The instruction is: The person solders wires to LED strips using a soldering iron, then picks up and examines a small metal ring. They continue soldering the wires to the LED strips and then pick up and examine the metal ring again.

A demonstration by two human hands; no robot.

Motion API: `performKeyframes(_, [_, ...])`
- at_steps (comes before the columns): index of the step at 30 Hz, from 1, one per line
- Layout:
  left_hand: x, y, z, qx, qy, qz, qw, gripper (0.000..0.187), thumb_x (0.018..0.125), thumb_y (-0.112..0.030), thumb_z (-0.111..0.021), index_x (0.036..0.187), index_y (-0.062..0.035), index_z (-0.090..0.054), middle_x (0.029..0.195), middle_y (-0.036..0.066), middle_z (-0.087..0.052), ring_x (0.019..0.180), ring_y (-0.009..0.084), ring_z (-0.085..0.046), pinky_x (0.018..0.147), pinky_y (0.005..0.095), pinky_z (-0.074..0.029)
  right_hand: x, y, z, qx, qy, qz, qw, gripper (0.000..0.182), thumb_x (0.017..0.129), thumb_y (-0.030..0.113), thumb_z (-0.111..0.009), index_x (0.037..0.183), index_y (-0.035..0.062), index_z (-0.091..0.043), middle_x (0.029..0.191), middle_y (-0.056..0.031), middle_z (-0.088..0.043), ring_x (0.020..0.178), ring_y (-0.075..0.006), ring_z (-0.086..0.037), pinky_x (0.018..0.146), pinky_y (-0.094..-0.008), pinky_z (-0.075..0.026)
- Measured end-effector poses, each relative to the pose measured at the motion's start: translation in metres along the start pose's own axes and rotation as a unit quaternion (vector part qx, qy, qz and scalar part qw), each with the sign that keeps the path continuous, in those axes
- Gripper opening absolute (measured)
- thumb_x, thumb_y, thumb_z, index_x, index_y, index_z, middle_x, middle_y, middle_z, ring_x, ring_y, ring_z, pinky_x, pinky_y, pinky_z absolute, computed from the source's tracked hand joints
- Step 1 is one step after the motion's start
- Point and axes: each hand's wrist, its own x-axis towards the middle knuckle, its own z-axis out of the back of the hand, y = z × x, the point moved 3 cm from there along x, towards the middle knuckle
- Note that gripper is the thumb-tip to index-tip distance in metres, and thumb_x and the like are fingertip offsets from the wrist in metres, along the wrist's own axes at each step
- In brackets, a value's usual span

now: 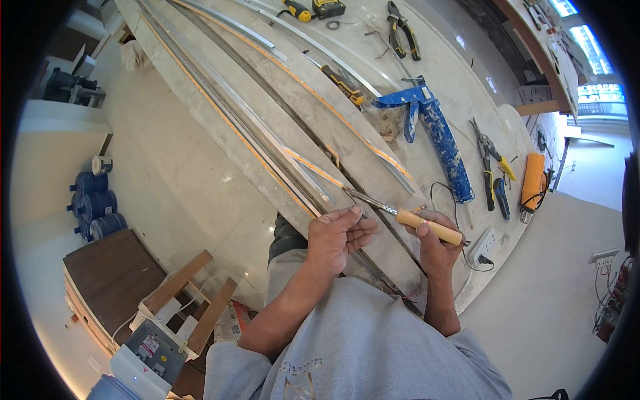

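My right hand [438,243] is wrapped around the wooden handle of a soldering iron [432,227]. Its metal shaft points left, and the tip is close to the end of an orange LED strip [313,167] lying along thin metal channels. My left hand [337,239] is just below that tip, thumb and forefinger pinched together, the other fingers loosely curled. Whatever small thing is in the pinch, I cannot make out. A second orange LED strip [320,98] runs in a curved channel beyond my hands.
On the worktable [373,233] are a blue caulking gun [443,147], a yellow-black screwdriver [343,85], pliers [403,30], cutters [490,153] and a white power strip [483,247] with a cord. An orange tool [533,180] lies at the right edge. Blue water bottles [97,203] stand left.
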Motion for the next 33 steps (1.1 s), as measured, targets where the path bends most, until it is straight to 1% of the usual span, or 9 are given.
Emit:
performKeyframes(3, [0.0, 0.0, -0.001, 0.0, -0.002, 0.003, 1.0, 0.024, 0.093, -0.023, -0.067, 0.102, -0.0008, -0.063, 0.09, 0.016, -0.072, 0.087, 0.0274, -0.072, 0.074, 0.0339, -0.058, 0.001, 0.003, -0.001, 0.023, -0.009, -0.018, 1.0, 0.024, 0.085, 0.008, -0.074, 0.1, -0.009, -0.066, 0.09, -0.0151, -0.069, 0.079, -0.0215, -0.069, 0.073, -0.0308, -0.057])
performKeyframes(5, [-0.001, 0.0, 0.0, 0.0, -0.005, 0.005, 1.0, 0.024, 0.093, -0.022, -0.066, 0.101, -0.0006, -0.063, 0.09, 0.016, -0.072, 0.087, 0.0275, -0.072, 0.074, 0.0339, -0.058, 0.002, 0.003, 0.004, 0.032, -0.003, -0.019, 0.999, 0.031, 0.086, 0.013, -0.074, 0.105, -0.0094, -0.063, 0.105, -0.0206, -0.066, 0.091, -0.0281, -0.068, 0.077, -0.0383, -0.062])
performKeyframes(6, [-0.001, 0.0, 0.0, -0.001, -0.002, 0.001, 1.0, 0.024, 0.093, -0.022, -0.066, 0.101, -0.0005, -0.063, 0.09, 0.016, -0.072, 0.087, 0.0273, -0.072, 0.074, 0.0339, -0.059, 0.002, 0.004, 0.006, 0.032, -0.003, -0.02, 0.999, 0.031, 0.086, 0.013, -0.074, 0.105, -0.0094, -0.063, 0.105, -0.0206, -0.066, 0.091, -0.0281, -0.068, 0.077, -0.0383, -0.062])
performKeyframes(12, [0.002, 0.002, 0.0, 0.002, -0.006, -0.001, 1.0, 0.023, 0.094, -0.022, -0.066, 0.102, -0.0009, -0.063, 0.091, 0.015, -0.071, 0.086, 0.0268, -0.072, 0.072, 0.0347, -0.059, 0.006, 0.015, 0.007, -0.095, 0.059, 0.069, 0.991, 0.026, 0.085, 0.012, -0.074, 0.098, -0.009, -0.066, 0.099, -0.0186, -0.068, 0.081, -0.0242, -0.069, 0.073, -0.033, -0.059])
performKeyframes(14, [0.002, 0.003, 0.001, 0.007, -0.015, -0.012, 1.0, 0.022, 0.094, -0.022, -0.066, 0.103, -0.0015, -0.063, 0.092, 0.015, -0.071, 0.087, 0.027, -0.072, 0.072, 0.0356, -0.059, 0.007, 0.017, 0.007, -0.165, 0.061, 0.097, 0.98, 0.019, 0.083, 0.008, -0.073, 0.099, -0.0038, -0.069, 0.092, -0.0134, -0.07, 0.076, -0.0182, -0.067, 0.077, -0.0301, -0.054])
performKeyframes(19, [0.008, 0.011, 0.01, -0.018, -0.011, 0.009, 1.0, 0.027, 0.093, -0.024, -0.067, 0.107, -0.0017, -0.062, 0.097, 0.015, -0.071, 0.09, 0.0272, -0.071, 0.076, 0.0381, -0.058, 0.006, 0.018, -0.002, -0.034, 0.029, 0.035, 0.998, 0.027, 0.085, 0.013, -0.071, 0.099, -0.0097, -0.066, 0.095, -0.0164, -0.067, 0.083, -0.0231, -0.068, 0.073, -0.0336, -0.06])
performKeyframes(21, [0.006, 0.007, 0.012, -0.005, -0.017, -0.009, 1.0, 0.029, 0.093, -0.024, -0.067, 0.109, -0.0013, -0.062, 0.097, 0.015, -0.071, 0.09, 0.0266, -0.071, 0.076, 0.0376, -0.058, 0.008, 0.022, -0.005, 0.003, 0.048, 0.025, 0.999, 0.033, 0.086, 0.015, -0.071, 0.104, -0.0101, -0.061, 0.1, -0.0158, -0.063, 0.088, -0.0253, -0.067, 0.077, -0.0327, -0.059])
performKeyframes(23, [0.007, 0.007, 0.011, 0.004, 0.019, 0.011, 1.0, 0.031, 0.093, -0.024, -0.067, 0.113, -0.001, -0.061, 0.096, 0.015, -0.071, 0.089, 0.0257, -0.071, 0.076, 0.0355, -0.058, 0.01, 0.02, 0.0, 0.053, 0.008, 0.012, 0.998, 0.035, 0.086, 0.015, -0.071, 0.107, -0.0099, -0.058, 0.103, -0.0166, -0.062, 0.091, -0.0267, -0.067, 0.078, -0.0342, -0.06])
performKeyframes(33, [0.007, 0.007, 0.01, 0.005, 0.023, -0.001, 1.0, 0.03, 0.094, -0.023, -0.064, 0.113, 0.0013, -0.061, 0.097, 0.016, -0.071, 0.09, 0.0259, -0.072, 0.074, 0.0343, -0.059, 0.008, 0.015, 0.006, 0.14, 0.0, 0.004, 0.99, 0.029, 0.09, 0.007, -0.066, 0.11, -0.0097, -0.055, 0.105, -0.0189, -0.062, 0.093, -0.0289, -0.068, 0.08, -0.0339, -0.062])
